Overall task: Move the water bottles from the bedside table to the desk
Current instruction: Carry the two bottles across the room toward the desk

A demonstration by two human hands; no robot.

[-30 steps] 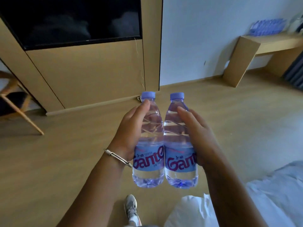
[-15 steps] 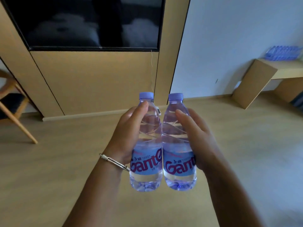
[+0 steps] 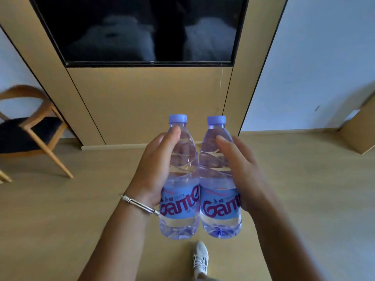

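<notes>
Both bottles are being carried upright, side by side and touching along their lower bodies, held out in front of the person above the wooden floor (image 3: 304, 199). The left hand (image 3: 156, 169) is wrapping around the left bottle (image 3: 180, 191), thumb lying up the shoulder near the purple cap, the other fingers hidden behind the bottle. The right hand (image 3: 241, 175) is clamping the right bottle (image 3: 220, 191) from its outer side, thumb resting along the upper body, remaining fingers out of sight behind it. A metal bracelet (image 3: 138, 204) is sitting on the left wrist, its end touching the label of the left bottle.

Compared with the frame half a second ago, the grip on both bottles is staying unchanged and the bottles are keeping their position relative to each other. The view is swinging leftward: the dark television screen (image 3: 142, 29) and the wood wall panel (image 3: 146, 102) are now filling the centre, the wooden chair (image 3: 34, 130) with its dark seat is showing more fully at the left, and the desk is sliding almost out of frame, only a leg panel (image 3: 359, 132) remaining at the right edge. The stack of bottles on the desk is no longer showing. A white sneaker (image 3: 200, 258) is now appearing below the bottles, on the floor
</notes>
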